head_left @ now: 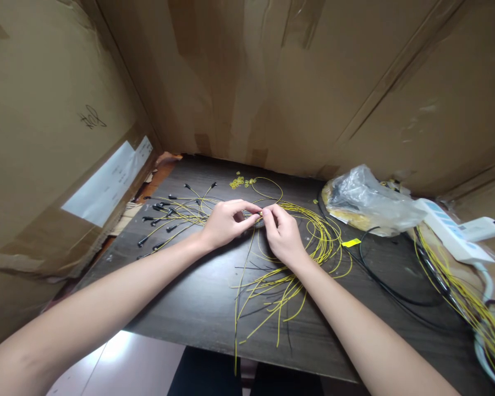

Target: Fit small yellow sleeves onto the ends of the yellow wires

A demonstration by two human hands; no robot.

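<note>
Over the middle of the table, my left hand (231, 221) and my right hand (282, 234) meet, fingertips almost touching. Each is closed in a pinch between thumb and fingers. A thin yellow wire (247, 258) runs down from the left fingertips. A tiny yellow piece (261, 214) shows between the fingertips, too small to name, with the right thumb and forefinger on it. Beneath and beside my right hand lies a loose coil of yellow wires (324, 234). Their free ends (272, 308) fan out toward the front, and black connectors (171, 212) spread to the left.
Small yellow rings (238, 181) lie at the back of the dark table (181, 297). To the right are a clear plastic bag (367, 198), a white power strip (454, 231), black cables (379, 280) and another yellow wire bundle (466, 297). Cardboard boxes (251, 82) wall the back and left.
</note>
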